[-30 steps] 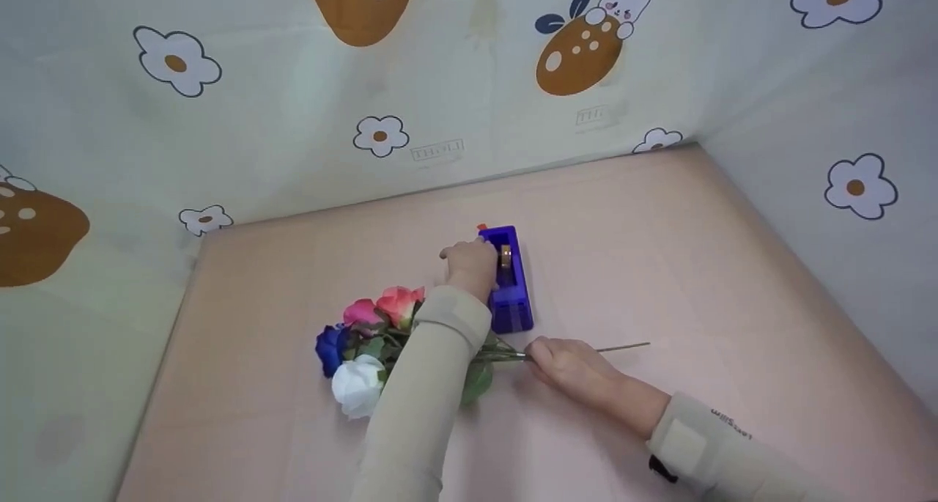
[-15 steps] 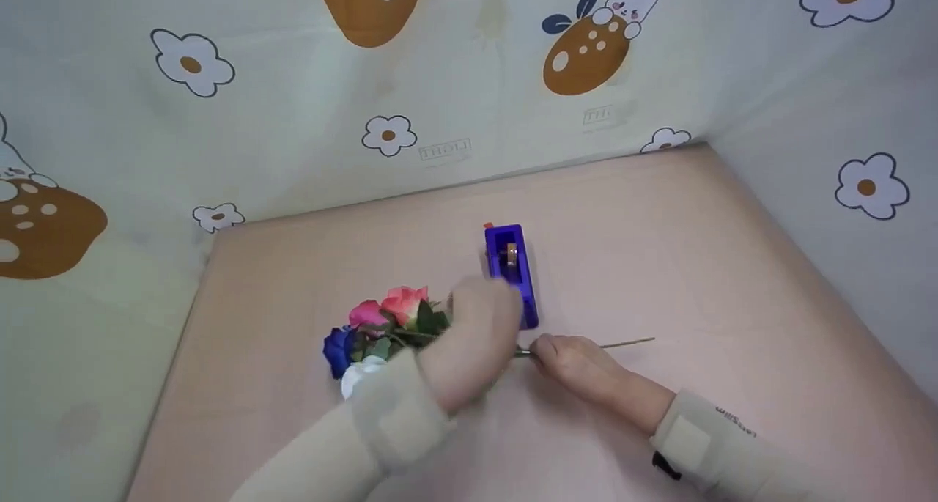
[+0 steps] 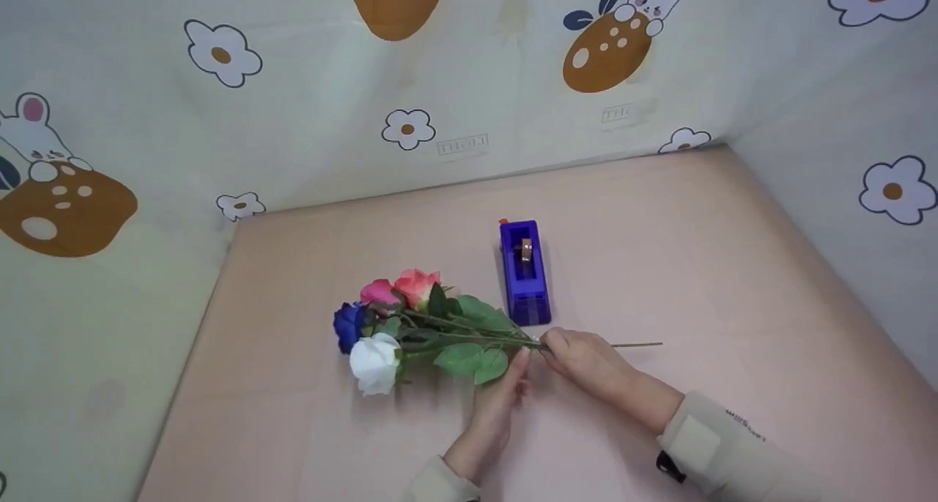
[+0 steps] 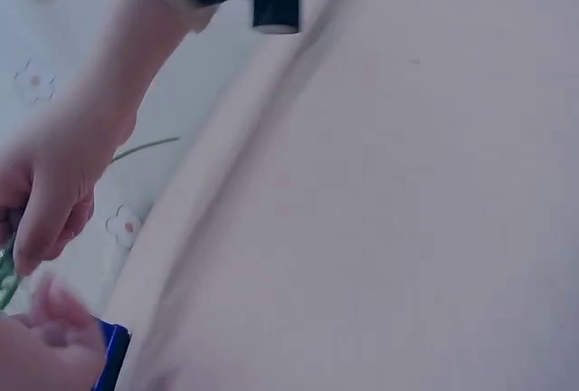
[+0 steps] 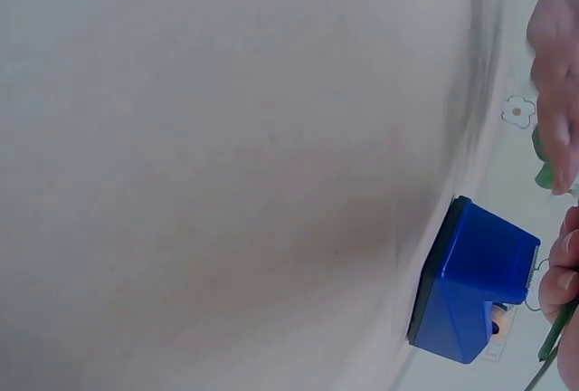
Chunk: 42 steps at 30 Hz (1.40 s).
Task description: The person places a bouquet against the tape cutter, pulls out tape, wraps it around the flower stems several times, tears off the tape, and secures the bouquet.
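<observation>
from my seat the flowers [image 3: 410,326] lie on the pink table [image 3: 696,253], heads to the left: a blue one [image 3: 347,325], a white one [image 3: 375,363], a pink one [image 3: 378,292] and a coral one [image 3: 416,285], with the stems [image 3: 469,335] running right. i judge the bunch light and floppy, with soft petals that crush easily and thin wiry stems that could slide apart, so i'd take it where the stems gather, just right of the leaves. my left hand [image 3: 498,399] comes up from below, fingertips at that gathering point; i cannot tell whether it pinches anything. just beside it my right hand [image 3: 586,359] has its fingers curled round the stems, whose bare end [image 3: 637,345] pokes out to the right. the blue tape dispenser [image 3: 524,271] stands just behind, untouched.
</observation>
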Tool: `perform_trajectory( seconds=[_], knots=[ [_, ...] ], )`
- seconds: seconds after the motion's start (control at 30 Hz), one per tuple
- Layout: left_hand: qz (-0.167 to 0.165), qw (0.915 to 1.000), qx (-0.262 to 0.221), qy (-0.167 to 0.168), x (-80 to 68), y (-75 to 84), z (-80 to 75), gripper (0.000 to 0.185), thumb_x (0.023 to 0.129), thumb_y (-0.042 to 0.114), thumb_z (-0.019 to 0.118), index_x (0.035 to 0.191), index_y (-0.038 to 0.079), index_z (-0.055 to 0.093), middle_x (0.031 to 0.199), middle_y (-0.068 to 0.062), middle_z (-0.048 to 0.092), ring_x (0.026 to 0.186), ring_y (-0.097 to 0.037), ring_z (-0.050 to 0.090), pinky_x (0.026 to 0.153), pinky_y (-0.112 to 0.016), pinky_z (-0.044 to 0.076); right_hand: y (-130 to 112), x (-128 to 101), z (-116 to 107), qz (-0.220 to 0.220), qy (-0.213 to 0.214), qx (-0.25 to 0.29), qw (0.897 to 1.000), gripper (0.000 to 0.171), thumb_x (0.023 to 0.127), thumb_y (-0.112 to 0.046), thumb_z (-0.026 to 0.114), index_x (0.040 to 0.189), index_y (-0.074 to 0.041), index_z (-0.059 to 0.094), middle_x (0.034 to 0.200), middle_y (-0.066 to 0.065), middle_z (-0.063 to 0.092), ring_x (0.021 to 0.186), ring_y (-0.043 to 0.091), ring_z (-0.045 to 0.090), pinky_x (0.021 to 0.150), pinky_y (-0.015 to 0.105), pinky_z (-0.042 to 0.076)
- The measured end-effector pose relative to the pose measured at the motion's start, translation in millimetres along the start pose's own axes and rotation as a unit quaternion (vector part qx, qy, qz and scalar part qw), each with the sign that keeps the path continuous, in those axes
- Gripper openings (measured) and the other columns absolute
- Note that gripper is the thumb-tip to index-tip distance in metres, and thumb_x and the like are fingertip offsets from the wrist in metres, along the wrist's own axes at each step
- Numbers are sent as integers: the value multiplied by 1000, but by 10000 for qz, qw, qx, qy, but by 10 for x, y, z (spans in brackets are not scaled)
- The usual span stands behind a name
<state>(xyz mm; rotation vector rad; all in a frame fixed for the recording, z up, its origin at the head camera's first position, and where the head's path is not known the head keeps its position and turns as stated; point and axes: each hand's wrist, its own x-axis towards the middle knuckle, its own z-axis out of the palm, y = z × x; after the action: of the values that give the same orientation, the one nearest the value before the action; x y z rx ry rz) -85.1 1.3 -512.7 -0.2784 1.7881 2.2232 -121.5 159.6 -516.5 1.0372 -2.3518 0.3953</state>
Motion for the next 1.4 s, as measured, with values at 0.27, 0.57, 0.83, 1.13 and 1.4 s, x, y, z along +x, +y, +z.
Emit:
perform_trajectory(
  seconds=[0.27, 0.57, 0.83, 1.13, 1.4],
  knots=[
    [454, 9890, -1408, -15, 136, 20, 35, 32, 91, 21, 57, 117, 3, 52, 54, 8, 33, 47, -4, 27, 44, -16, 20, -37, 32, 15, 134, 151, 128, 9997, 22, 75, -3, 67, 84, -5, 47, 65, -1, 51, 53, 8, 44, 46, 18, 38],
    [1093, 9877, -1090, -234, 190, 69, -22, 15, 92, 18, 54, 82, 11, 44, 49, 7, 28, 44, -5, 23, 45, -18, 21, -87, 77, 76, 55, 407, 337, 9986, 24, 74, -4, 69, 89, -3, 50, 72, 2, 59, 58, 11, 56, 52, 18, 45],
    [1148, 9919, -318, -452, 216, 71, -38, 26, 95, 19, 47, 73, 13, 35, 51, 4, 27, 47, -8, 24, 49, -18, 24, -90, 78, 38, 239, 304, 420, 9984, 23, 74, -5, 69, 87, -5, 50, 76, 1, 59, 61, 10, 56, 53, 19, 46],
    [1226, 9903, -493, -432, 239, 86, -44, 22, 95, 15, 48, 75, 12, 39, 52, 3, 34, 48, -7, 32, 49, -19, 29, -102, 99, -47, 678, -151, 927, 9933, 20, 78, -11, 66, 94, -6, 55, 84, 3, 62, 70, 13, 60, 61, 25, 51],
    [1277, 9895, -442, -515, 246, 119, -53, 19, 96, 14, 47, 79, 11, 39, 50, 2, 32, 46, -8, 29, 47, -21, 27, -114, 133, -91, 1041, -561, 689, 9906, 23, 78, -19, 71, 90, -4, 59, 79, 4, 64, 65, 13, 59, 57, 26, 49]
  ],
)
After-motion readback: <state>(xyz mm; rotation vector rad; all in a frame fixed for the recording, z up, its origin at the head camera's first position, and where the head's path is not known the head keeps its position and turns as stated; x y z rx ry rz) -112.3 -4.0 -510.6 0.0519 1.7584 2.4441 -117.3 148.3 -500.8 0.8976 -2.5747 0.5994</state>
